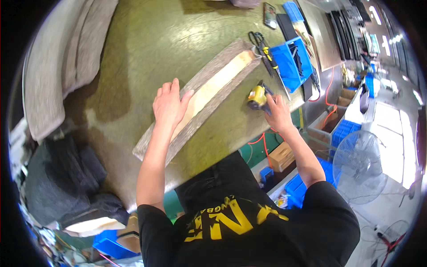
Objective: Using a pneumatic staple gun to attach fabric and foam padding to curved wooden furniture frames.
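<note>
Fabric-wrapped board (215, 91) on a worktop (151, 49)
Left hand (170, 105) lies loosely spread on it; right hand (279, 115) grips a yellow tool (257, 97), perhaps a staple gun.

Left head fisheye — downward, near, over the table (147, 40).

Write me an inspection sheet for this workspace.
Surface: greenish, scuffed tabletop.
Job's things: long strip lying diagonally, grey fabric along its edges, pale middle showing; yellow-and-black tool beside it.
Clutter: blue bin with items inside, phone, grey padded piece at the left.
Hands: left hand laid on the strip; right hand holding the tool.
Cables: orange-red line beyond the table's right side.
Surroundings: standing fan at right, dark cloth heap at left.
</note>
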The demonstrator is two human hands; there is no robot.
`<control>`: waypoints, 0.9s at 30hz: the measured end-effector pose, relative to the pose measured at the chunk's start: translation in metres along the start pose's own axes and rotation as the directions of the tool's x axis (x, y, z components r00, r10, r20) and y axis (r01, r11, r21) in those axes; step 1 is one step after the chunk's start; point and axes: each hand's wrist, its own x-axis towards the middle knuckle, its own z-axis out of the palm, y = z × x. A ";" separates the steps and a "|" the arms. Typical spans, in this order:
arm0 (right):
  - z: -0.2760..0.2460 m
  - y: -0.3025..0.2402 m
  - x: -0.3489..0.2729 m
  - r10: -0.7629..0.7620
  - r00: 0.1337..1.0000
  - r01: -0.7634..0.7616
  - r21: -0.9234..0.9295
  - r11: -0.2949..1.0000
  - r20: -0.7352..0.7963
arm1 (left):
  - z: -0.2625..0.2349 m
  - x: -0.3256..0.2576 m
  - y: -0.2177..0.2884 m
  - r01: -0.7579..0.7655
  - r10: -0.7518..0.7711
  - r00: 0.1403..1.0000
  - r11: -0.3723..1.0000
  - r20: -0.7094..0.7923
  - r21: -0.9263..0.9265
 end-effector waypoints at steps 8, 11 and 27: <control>0.035 -0.013 0.062 0.121 0.990 -0.059 0.557 0.829 -0.076 | 0.005 0.041 0.032 0.289 -0.106 0.845 0.915 0.524 -0.281; 0.029 -0.040 0.075 0.211 0.975 -0.057 0.831 0.553 -0.074 | -0.018 0.012 0.042 0.312 -0.159 0.881 0.903 0.445 -0.295; -0.094 -0.312 0.116 -0.913 0.371 0.731 0.553 0.400 0.170 | -0.023 -0.217 0.054 0.177 -0.888 0.457 0.043 0.044 -0.983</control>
